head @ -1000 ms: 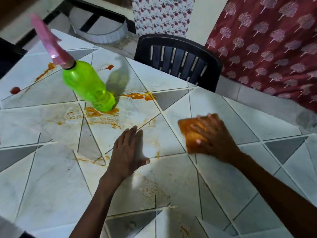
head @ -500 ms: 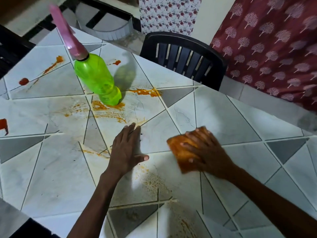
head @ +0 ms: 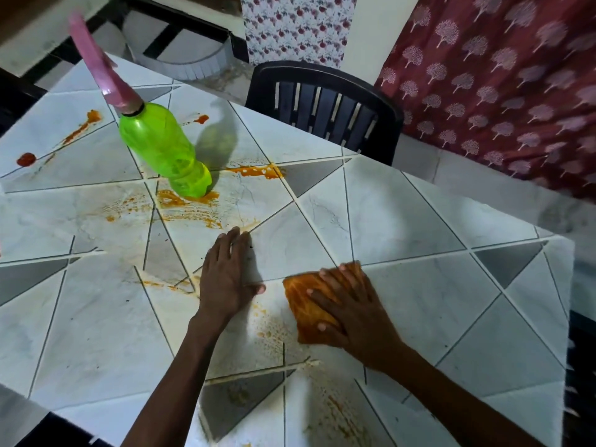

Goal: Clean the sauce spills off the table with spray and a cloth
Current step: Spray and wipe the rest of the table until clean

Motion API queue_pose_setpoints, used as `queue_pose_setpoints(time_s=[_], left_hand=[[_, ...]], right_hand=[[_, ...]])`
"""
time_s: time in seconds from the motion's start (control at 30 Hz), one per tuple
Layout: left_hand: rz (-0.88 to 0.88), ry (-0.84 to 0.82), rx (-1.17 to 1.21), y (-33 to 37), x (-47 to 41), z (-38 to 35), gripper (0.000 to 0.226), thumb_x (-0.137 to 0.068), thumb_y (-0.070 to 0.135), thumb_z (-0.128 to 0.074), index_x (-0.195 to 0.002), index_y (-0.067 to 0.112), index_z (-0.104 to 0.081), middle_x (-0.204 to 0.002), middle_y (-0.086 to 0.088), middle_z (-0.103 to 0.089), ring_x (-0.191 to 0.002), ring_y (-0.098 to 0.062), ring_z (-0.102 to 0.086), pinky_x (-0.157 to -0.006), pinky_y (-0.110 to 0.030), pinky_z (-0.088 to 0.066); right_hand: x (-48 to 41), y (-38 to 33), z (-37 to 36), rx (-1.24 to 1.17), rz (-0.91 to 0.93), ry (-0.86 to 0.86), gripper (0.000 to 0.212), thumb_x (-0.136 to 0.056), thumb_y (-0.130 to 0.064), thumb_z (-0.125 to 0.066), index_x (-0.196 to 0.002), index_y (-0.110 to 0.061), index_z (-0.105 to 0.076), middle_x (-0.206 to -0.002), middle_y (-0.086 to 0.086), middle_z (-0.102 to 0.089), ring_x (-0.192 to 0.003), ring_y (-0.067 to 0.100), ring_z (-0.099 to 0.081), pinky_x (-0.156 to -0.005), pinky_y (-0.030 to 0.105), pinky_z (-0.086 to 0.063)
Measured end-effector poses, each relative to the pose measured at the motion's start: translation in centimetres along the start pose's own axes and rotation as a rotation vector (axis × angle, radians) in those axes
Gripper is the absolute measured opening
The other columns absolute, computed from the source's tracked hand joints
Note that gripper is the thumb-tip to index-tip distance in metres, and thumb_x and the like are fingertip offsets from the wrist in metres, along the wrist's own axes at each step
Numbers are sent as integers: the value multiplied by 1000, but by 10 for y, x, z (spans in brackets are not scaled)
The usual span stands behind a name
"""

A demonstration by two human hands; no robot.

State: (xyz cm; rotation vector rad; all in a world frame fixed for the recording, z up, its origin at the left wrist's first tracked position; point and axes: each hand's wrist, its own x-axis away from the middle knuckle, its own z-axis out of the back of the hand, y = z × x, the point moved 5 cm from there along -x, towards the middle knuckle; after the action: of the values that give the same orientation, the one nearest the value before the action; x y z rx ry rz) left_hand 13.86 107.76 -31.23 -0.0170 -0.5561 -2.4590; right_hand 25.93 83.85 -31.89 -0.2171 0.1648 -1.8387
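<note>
A: Right hand [head: 351, 312], position?
B: Flat on the cloth [head: 309, 304], palm down, fingers [head: 325, 300] spread across it and pressing it against the tabletop [head: 419, 221]. Not curled around it; more a flat press than a grasp. The cloth is folded, stained orange, sitting on a white tile near the middle of the tabletop.

A: Left hand [head: 225, 279]?
B: Empty. Fingers extended and together, palm flat on the tile just left of the cloth, thumb pointing toward it. Hand and cloth are apart, small gap between.

A: Spray bottle [head: 164, 150]?
B: Green body, pink spray head, standing on the far left part of the tabletop, well beyond the left hand. Its base sits in an orange smear [head: 190, 204].

A: Spills noted?
B: Streaked orange smears left and right of the bottle base; a thicker orange patch [head: 258, 171] along a grout line just right of the bottle; a red blob [head: 26, 159] near the left edge; a small red spot [head: 202, 118] behind the bottle; faint speckled residue [head: 271, 333] between the two forearms and more toward the near edge.

A: Surroundings?
B: Dark slatted chair [head: 325, 106] at the far side; maroon patterned curtain [head: 500, 75] at right.
</note>
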Motion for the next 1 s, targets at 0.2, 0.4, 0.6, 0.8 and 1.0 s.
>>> queue_pose_setpoints(time_s=[0.2, 0.4, 0.6, 0.8, 1.0], left_hand=[[-16, 21, -130, 25, 4, -2, 103, -56, 24, -87, -146, 7, -40, -155, -15, -35, -139, -43, -34, -107, -54, -38], [-204, -82, -33, 92, -2, -26, 72, -78, 16, -63, -147, 12, -43, -157, -8, -36, -145, -35, -31, -109, -52, -38], [-217, -91, -51, 108, 4, -38, 67, -82, 14, -69, -144, 6, -46, -153, -14, -41, -139, -38, -40, -109, -51, -42], [-246, -106, -85, 104, 7, -37, 65, -88, 21, -63, -148, 8, -41, -158, -11, -35, -141, -36, -38, -107, -51, -43], [-151, -173, -102, 110, 6, -42, 82, -87, 52, -57, -154, 13, -29, -164, -6, -20, -149, -32, -22, -117, -48, -30]], right_hand=[[-61, 52, 10, -17, -285, 16, 62, -99, -65, -28, -155, -40, -30, -167, -2, -22, -152, 36, -17, -119, 63, -17], [6, 106, 22, -15, -641, 161, 63, -102, -58, -23, -154, -26, -37, -161, 8, -32, -146, 42, -25, -117, 64, -23], [79, -8, -16, -36, -587, 72, 64, -100, -59, -29, -158, -33, -25, -168, 5, -17, -154, 40, -5, -121, 60, -7], [-3, 84, 10, 6, -566, 91, 59, -102, -56, -21, -155, -35, -33, -165, 1, -27, -151, 39, -21, -120, 58, -18], [74, 140, 25, 22, -801, 175, 59, -100, -52, -29, -152, -28, -38, -159, 6, -33, -141, 42, -31, -112, 60, -30]])
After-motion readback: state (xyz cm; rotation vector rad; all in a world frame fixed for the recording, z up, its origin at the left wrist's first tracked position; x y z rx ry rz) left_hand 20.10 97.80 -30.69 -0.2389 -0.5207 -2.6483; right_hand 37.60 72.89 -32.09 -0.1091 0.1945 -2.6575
